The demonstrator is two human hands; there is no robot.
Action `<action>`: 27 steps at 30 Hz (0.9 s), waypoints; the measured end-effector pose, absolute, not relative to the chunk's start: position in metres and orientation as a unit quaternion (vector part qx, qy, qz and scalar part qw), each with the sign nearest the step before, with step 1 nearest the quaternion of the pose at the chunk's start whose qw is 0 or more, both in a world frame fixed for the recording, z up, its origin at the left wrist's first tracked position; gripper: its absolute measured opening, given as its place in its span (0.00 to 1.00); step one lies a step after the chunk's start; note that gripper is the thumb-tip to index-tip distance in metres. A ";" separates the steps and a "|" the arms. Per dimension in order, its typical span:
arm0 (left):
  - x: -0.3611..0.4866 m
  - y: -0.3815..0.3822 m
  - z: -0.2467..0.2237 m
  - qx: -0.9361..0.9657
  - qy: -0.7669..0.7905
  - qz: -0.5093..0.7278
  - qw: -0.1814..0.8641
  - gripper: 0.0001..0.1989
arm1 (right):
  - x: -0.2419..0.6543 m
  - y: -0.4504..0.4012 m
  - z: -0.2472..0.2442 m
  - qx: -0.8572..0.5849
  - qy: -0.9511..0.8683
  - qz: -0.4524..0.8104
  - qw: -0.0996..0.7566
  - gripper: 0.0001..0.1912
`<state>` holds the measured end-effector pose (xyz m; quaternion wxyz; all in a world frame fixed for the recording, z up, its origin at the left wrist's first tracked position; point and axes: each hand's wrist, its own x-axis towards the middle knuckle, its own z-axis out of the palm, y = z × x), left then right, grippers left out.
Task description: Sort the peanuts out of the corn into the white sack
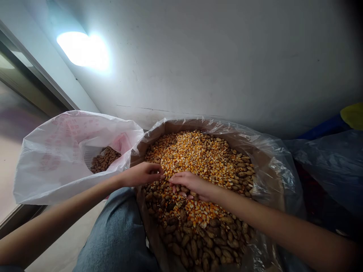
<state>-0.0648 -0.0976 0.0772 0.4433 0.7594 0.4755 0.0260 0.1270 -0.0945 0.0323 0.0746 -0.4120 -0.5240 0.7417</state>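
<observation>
A large plastic-lined sack (272,162) holds yellow corn kernels (198,151) mixed with unshelled peanuts (207,241), which lie thickest along the near side. My right hand (190,185) is over the middle of the mix, palm turned up, its fingers curled around several peanuts. Close to its fingertips, my left hand (146,173) hovers over the sack's left part with thumb and fingers bent together. Whatever may be between those fingers is too small to make out.
To the left stands a white woven bag (62,158) with its mouth open and peanuts (104,159) inside. My knee in jeans (119,230) presses near the sack's left side. A grey wall (212,64) rises behind, and dark plastic (334,166) lies at right.
</observation>
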 end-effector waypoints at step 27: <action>-0.066 -0.098 0.081 0.349 0.347 0.275 0.825 0.07 | 0.154 -0.071 0.042 -0.321 -0.296 0.870 0.226 0.10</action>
